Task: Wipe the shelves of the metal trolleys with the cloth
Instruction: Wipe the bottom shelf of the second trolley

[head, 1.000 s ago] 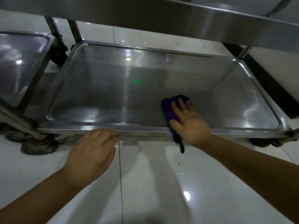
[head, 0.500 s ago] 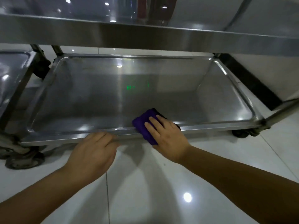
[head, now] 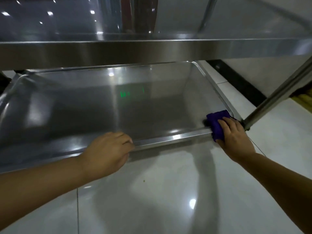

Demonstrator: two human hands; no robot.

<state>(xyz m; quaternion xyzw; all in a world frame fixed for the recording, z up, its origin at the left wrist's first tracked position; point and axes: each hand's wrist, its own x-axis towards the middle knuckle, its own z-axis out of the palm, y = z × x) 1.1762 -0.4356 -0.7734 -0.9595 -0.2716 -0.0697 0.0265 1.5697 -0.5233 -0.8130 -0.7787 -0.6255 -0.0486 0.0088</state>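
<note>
At the lower shelf (head: 84,107) corner, the right hand (head: 234,137), fingers flat on the purple cloth (head: 217,121), may strike the trolley leg (head: 276,98); the left hand (head: 108,152) grips the rim (head: 168,141).

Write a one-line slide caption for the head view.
Right hand presses purple cloth on the lower shelf corner; left hand holds the rim.
</note>
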